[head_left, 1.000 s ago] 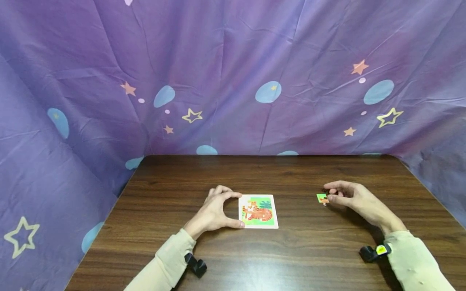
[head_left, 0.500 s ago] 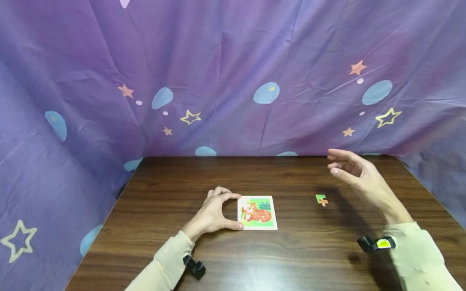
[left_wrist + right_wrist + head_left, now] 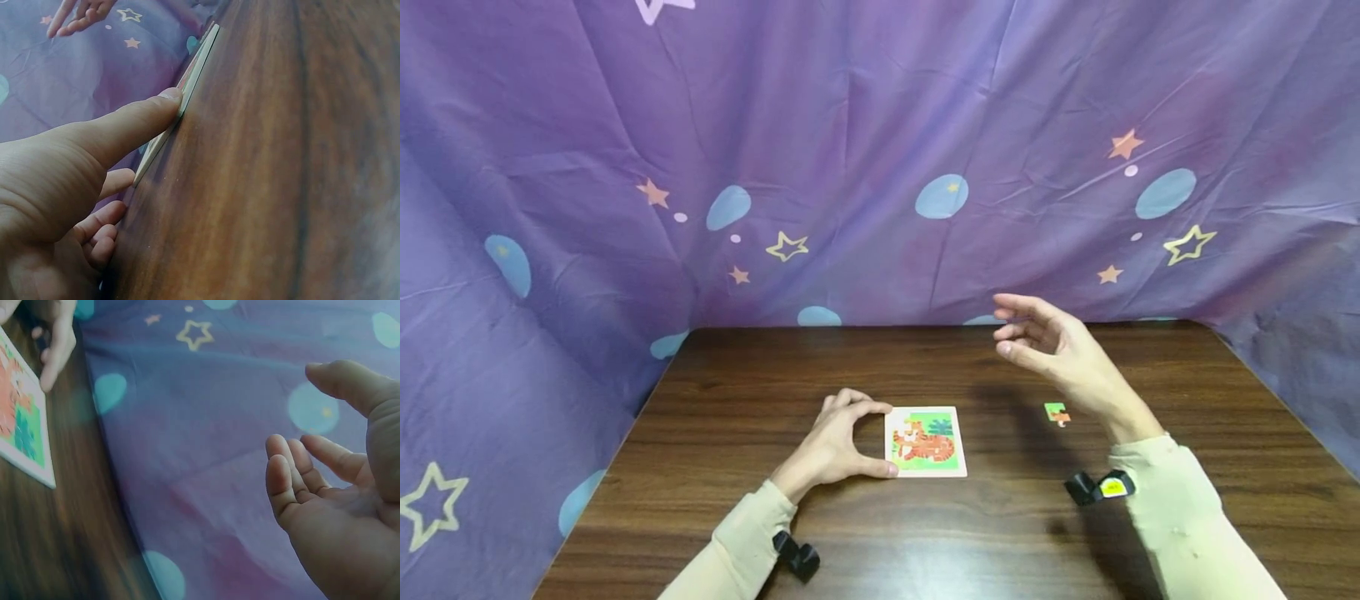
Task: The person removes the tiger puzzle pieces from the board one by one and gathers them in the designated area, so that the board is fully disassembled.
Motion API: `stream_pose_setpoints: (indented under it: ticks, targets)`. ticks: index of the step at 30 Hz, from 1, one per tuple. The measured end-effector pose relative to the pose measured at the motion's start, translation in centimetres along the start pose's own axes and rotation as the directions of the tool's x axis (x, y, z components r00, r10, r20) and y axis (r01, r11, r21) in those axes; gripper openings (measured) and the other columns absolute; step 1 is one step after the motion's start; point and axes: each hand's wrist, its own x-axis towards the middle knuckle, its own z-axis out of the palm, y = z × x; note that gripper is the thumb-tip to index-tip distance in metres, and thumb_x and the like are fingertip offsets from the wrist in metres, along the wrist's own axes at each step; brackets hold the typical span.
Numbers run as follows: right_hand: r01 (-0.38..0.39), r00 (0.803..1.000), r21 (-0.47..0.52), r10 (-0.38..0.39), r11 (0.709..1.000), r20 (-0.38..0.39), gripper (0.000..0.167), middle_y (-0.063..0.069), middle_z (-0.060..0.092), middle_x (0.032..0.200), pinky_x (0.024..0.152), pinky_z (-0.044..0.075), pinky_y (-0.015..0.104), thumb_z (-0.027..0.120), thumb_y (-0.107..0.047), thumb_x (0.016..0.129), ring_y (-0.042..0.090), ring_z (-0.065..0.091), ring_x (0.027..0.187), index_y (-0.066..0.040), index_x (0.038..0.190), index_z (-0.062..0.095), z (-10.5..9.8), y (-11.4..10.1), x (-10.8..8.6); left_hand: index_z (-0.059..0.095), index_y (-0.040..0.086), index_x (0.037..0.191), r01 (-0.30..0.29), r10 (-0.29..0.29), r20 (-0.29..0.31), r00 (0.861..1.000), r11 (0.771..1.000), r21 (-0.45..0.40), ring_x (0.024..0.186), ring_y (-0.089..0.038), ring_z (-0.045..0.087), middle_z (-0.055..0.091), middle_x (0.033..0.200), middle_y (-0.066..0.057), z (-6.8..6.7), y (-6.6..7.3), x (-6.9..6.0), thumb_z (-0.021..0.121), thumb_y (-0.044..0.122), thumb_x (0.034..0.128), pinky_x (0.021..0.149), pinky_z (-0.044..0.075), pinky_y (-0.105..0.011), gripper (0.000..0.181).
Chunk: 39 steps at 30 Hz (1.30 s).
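A square white-bordered puzzle board (image 3: 925, 442) with an orange tiger on green lies flat on the table; a pale patch shows at its upper left. My left hand (image 3: 827, 442) holds the board's left side between thumb and index finger, at the near and far corners. In the left wrist view the thumb of this hand (image 3: 69, 156) presses against the edge of the board (image 3: 199, 69). Above the table, right of the board, my right hand (image 3: 1067, 354) hovers with fingers apart and nothing in them; the right wrist view shows the same empty hand (image 3: 350, 506).
A small green and orange puzzle piece (image 3: 1057, 413) lies on the brown wooden table (image 3: 865, 533), right of the board and below my right hand. Behind the table and at its sides hangs a purple cloth (image 3: 865, 150) with stars and blue ovals.
My right hand has left the small piece, risen, and moved left toward the board. The piece stays on the table. My left hand keeps its hold on the board.
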Motion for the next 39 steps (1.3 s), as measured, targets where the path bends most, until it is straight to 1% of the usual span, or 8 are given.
stream_pose_setpoints:
  ticks: [6, 10, 16, 20, 24, 27, 31, 39]
  targets:
    - [-0.03, 0.999, 0.013, 0.029, 0.999, 0.038, 0.061, 0.012, 0.065, 0.137, 0.095, 0.062, 0.026, 0.076, 0.001, 0.102, 0.018, 0.072, 0.114, -0.001, 0.159, 0.055, 3.1, 0.7, 0.5, 0.071, 0.019, 0.148, -0.024, 0.024, -0.012, 1.0, 1.0, 0.008, 0.134, -0.032, 0.047, 0.057, 0.145, -0.009, 0.2, -0.1, -0.1, 0.108, 0.042, 0.0669, 0.116, 0.046, -0.058, 0.092]
    - [-0.054, 0.997, 0.006, 0.054, 0.999, 0.062, 0.062, 0.015, 0.065, 0.135, 0.095, 0.062, 0.027, 0.079, -0.001, 0.099, 0.023, 0.072, 0.114, -0.001, 0.157, 0.057, 5.0, 1.3, 0.6, 0.072, 0.018, 0.147, -0.029, 0.03, -0.018, 0.999, 1.0, 0.007, 0.134, -0.033, 0.047, 0.057, 0.143, -0.008, 0.1, -0.1, -0.1, 0.108, 0.041, 0.0668, 0.115, 0.046, -0.059, 0.091]
    - [-0.091, 0.986, 0.045, 0.084, 0.995, 0.142, 0.067, 0.019, 0.067, 0.137, 0.096, 0.063, 0.032, 0.083, -0.001, 0.096, 0.045, 0.069, 0.121, -0.003, 0.158, 0.055, 7.4, 2.1, 0.5, 0.072, 0.02, 0.148, -0.002, 0.002, -0.003, 1.0, 1.0, 0.002, 0.136, -0.032, 0.047, 0.056, 0.145, -0.008, -0.2, 0.0, 0.0, 0.108, 0.043, 0.0667, 0.116, 0.045, -0.058, 0.092]
    - [-0.133, 0.973, 0.09, 0.113, 0.987, 0.201, 0.071, 0.022, 0.065, 0.138, 0.098, 0.063, 0.034, 0.082, 0.002, 0.095, 0.056, 0.064, 0.124, 0.0, 0.159, 0.052, 8.9, 2.8, 0.3, 0.071, 0.023, 0.149, 0.011, -0.011, 0.005, 1.0, 1.0, -0.004, 0.137, -0.032, 0.047, 0.056, 0.146, -0.007, -0.1, 0.1, 0.0, 0.108, 0.044, 0.0671, 0.117, 0.044, -0.056, 0.092]
    - [-0.168, 0.961, 0.095, 0.142, 0.981, 0.237, 0.071, 0.03, 0.062, 0.138, 0.098, 0.063, 0.034, 0.082, 0.002, 0.095, 0.053, 0.066, 0.123, 0.003, 0.159, 0.051, 10.0, 3.8, 0.0, 0.071, 0.022, 0.149, 0.005, -0.005, 0.006, 1.0, 1.0, -0.004, 0.137, -0.032, 0.047, 0.056, 0.147, -0.008, -0.1, 0.0, 0.0, 0.108, 0.045, 0.0672, 0.117, 0.044, -0.057, 0.092]
    - [-0.183, 0.951, 0.061, 0.161, 0.981, 0.264, 0.071, 0.033, 0.061, 0.137, 0.096, 0.064, 0.032, 0.083, 0.001, 0.095, 0.044, 0.07, 0.119, 0.005, 0.158, 0.051, 10.6, 4.7, -0.2, 0.071, 0.022, 0.149, 0.004, -0.004, 0.009, 1.0, 1.0, -0.005, 0.137, -0.033, 0.046, 0.056, 0.147, -0.008, 0.0, 0.0, 0.0, 0.107, 0.045, 0.0676, 0.117, 0.044, -0.057, 0.092]
    - [-0.188, 0.936, 0.014, 0.175, 0.982, 0.305, 0.072, 0.03, 0.064, 0.133, 0.093, 0.065, 0.032, 0.084, 0.0, 0.095, 0.034, 0.072, 0.115, 0.008, 0.158, 0.049, 11.1, 5.8, -0.5, 0.071, 0.02, 0.149, 0.001, -0.001, 0.015, 1.0, 1.0, -0.002, 0.137, -0.034, 0.046, 0.055, 0.148, -0.009, -0.1, 0.1, -0.1, 0.107, 0.044, 0.0677, 0.118, 0.045, -0.058, 0.092]
    - [-0.197, 0.919, -0.031, 0.195, 0.98, 0.343, 0.069, 0.025, 0.065, 0.121, 0.084, 0.066, 0.03, 0.088, -0.001, 0.093, 0.027, 0.074, 0.103, 0.01, 0.152, 0.055, 11.5, 6.8, -0.6, 0.071, 0.023, 0.149, 0.014, -0.014, 0.017, 1.0, 1.0, -0.015, 0.14, -0.035, 0.045, 0.055, 0.148, -0.008, 0.0, 0.0, -0.1, 0.108, 0.045, 0.0683, 0.119, 0.044, -0.059, 0.092]
